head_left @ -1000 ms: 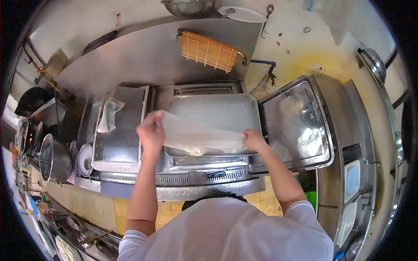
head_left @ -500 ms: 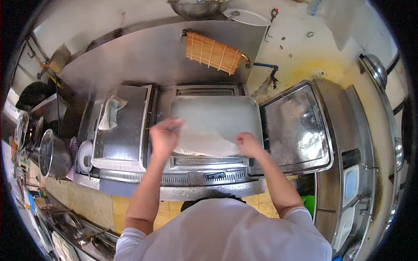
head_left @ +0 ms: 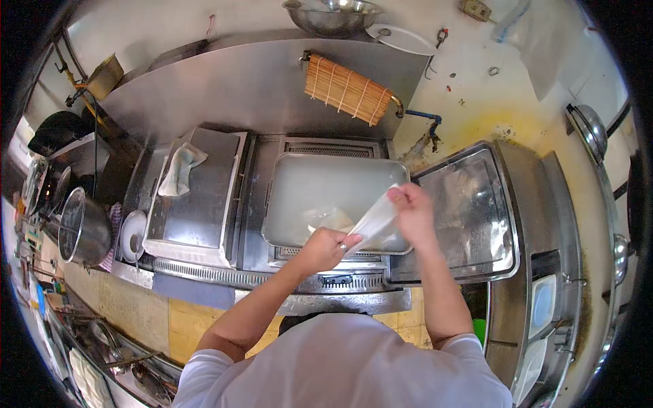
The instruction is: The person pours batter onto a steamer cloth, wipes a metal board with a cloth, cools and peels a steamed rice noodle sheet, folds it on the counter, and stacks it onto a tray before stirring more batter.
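The head view shows both your hands over the near side of a shallow metal tray (head_left: pixel 292 163) filled with a cloudy, whitish liquid. Your left hand (head_left: pixel 323 251) is closed, its fingers pinched on the lower end of a thin white cloth (head_left: pixel 375 219), close to the tray's near rim. Your right hand (head_left: pixel 412 209) pinches the upper end, above the right part of the tray. Between them the cloth runs as a narrow, slanting strip, rising from your left hand to your right. A pale piece of material (head_left: pixel 331 218) shows in the tray just beyond your left hand; you cannot tell from here whether it joins the strip. To the left of the tray, a crumpled cloth (head_left: pixel 181 168) lies on a flat steel cover (head_left: pixel 197 217), with a white plate (head_left: pixel 134 232) and a deep steel pot (head_left: pixel 92 234) farther left. On the right, just beside the tray, sits a larger dark-rimmed metal pan (head_left: pixel 466 217), wet and shiny inside. Beyond the tray, a bamboo mat (head_left: pixel 347 90) hangs over a pipe (head_left: pixel 396 105) in front of the steel backsplash (head_left: pixel 224 88). Above that backsplash are a metal bowl (head_left: pixel 326 24) and, beside it, a white oval dish (head_left: pixel 408 41).
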Available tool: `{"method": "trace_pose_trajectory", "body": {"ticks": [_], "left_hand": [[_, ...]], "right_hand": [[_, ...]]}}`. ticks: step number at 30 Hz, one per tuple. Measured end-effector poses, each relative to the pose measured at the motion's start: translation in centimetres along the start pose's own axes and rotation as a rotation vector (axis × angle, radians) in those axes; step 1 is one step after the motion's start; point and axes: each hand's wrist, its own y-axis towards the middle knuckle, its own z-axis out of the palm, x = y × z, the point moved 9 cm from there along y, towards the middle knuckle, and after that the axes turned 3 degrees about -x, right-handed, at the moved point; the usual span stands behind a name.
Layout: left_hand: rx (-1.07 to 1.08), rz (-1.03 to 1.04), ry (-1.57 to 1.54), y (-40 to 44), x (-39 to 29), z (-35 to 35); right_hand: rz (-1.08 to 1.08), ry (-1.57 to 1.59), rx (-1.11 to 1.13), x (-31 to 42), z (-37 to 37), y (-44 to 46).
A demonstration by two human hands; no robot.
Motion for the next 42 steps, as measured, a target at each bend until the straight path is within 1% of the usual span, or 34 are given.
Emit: {"method": "trace_pose_trajectory", "body": {"ticks": [3, 5, 7, 8, 10, 11, 12, 13, 14, 16, 17, 19, 21, 22, 23, 24, 25, 26, 27, 28, 29, 30, 32, 35, 36, 37, 38, 39, 40, 41, 42], "left_hand": [[-0.138, 0.207, 0.09, -1.2, 1.2, -1.1], [-0.194, 0.267, 0.176, -1.7, 1.5, -2.9], [-0.234, 0.314, 0.32, -2.1, 1.6, -5.5], [-0.246, 0.33, 0.421, -2.2, 1.5, -7.3], [-0.369, 0.441, 0.588, -3.3, -1.4, -12.4], [-0.506, 0.484, 0.679, -4.3, -3.4, -15.3], [-0.624, 0.525, 0.668, -5.6, -5.6, -17.9], [-0.652, 0.455, 0.767, -6.3, -6.3, -20.4], [-0.714, 0.503, 0.723, -7.8, -8.6, -22.5], [-0.852, 0.465, 0.661, -10.7, -10.4, -26.0], [-0.897, 0.473, 0.557, -11.8, -11.0, -26.9], [-0.981, 0.484, 0.346, -13.5, -11.1, -28.2], [-0.935, 0.398, 0.166, -12.8, -7.8, -27.9], [-0.909, 0.355, 0.077, -11.9, -5.8, -27.5], [-0.876, 0.218, 0.008, -10.0, -2.5, -26.5], [-0.84, 0.083, -0.059, -8.4, 0.6, -25.5], [-0.776, -0.076, -0.157, -6.6, 1.7, -23.8], [-0.722, 0.012, -0.086, -3.8, 5.6, -23.0], [-0.68, -0.153, -0.175, -1.6, 7.0, -21.5], [-0.624, -0.229, -0.235, 1.1, 9.7, -20.6], [-0.728, -0.125, -0.226, 3.6, 10.4, -20.6], [-0.677, -0.109, -0.189, 6.2, 10.9, -20.8], [-0.689, -0.031, -0.544, 11.3, 12.2, -21.0], [-0.685, 0.25, -0.431, 14.8, 12.3, -19.6], [-0.669, 0.141, -0.29, 16.2, 15.3, -18.3], [-0.553, 0.046, 0.046, 13.0, 11.2, -16.4], [-0.429, 0.043, 0.17, 12.4, 12.8, -13.5], [-0.291, 0.061, 0.326, 10.7, 13.0, -10.8], [-0.149, 0.082, 0.479, 8.7, 13.4, -7.8], [-0.209, 0.102, 0.602, 6.2, 14.2, -6.3], [-0.274, 0.123, 0.727, 4.5, 14.9, -5.2]], "right_hand": [[-0.05, 0.072, -0.159, -0.2, -3.7, 1.3], [-0.045, 0.084, -0.222, 1.6, -6.4, 1.6], [-0.117, 0.098, -0.274, 2.5, -8.8, 2.3], [-0.153, 0.105, -0.3, 3.1, -10.0, 2.6], [-0.214, 0.087, -0.344, 5.1, -12.7, 2.9], [-0.242, 0.077, -0.368, 6.4, -14.0, 2.7], [-0.249, 0.116, -0.395, 7.6, -15.2, 2.3], [-0.256, 0.154, -0.422, 9.0, -16.5, 2.0], [-0.263, 0.192, -0.449, 10.0, -17.6, 1.7], [-0.32, 0.321, -0.467, 11.0, -19.8, 1.1], [-0.348, 0.386, -0.476, 11.4, -20.6, 0.5], [-0.27, 0.329, -0.507, 10.5, -21.2, -0.6], [-0.198, 0.261, -0.535, 7.7, -21.3, -1.3], [-0.141, 0.142, -0.507, 7.1, -20.3, -1.8], [-0.126, 0.123, -0.426, 4.9, -19.0, -1.7], [-0.011, 0.012, -0.406, 1.6, -17.7, -1.5], [0.032, -0.033, -0.339, -0.8, -15.8, -0.9], [0.076, -0.077, -0.271, -3.1, -13.8, -0.3], [0.1, -0.131, -0.232, -5.2, -12.1, 0.7], [0.124, -0.183, -0.193, -7.1, -10.5, 2.3], [0.189, -0.008, -0.149, -9.2, -8.9, 4.4], [0.255, 0.168, -0.106, -11.2, -7.2, 6.7], [0.19, 0.418, -0.139, -13.3, -5.3, 11.5], [0.274, -0.106, -0.083, -13.8, -3.2, 12.7], [0.154, -0.114, -0.053, -13.2, -1.5, 11.6], [0.035, -0.122, -0.022, -13.2, 0.3, 9.3], [-0.122, -0.293, 0.105, -13.6, 2.8, 7.0], [-0.278, -0.463, 0.235, -14.2, 5.2, 4.0], [-0.355, -0.628, 0.263, -14.6, 6.8, 0.3], [-0.435, -0.792, 0.291, -14.9, 8.0, -2.5], [-0.371, -0.841, 0.345, -16.2, 8.0, -3.3]]}}
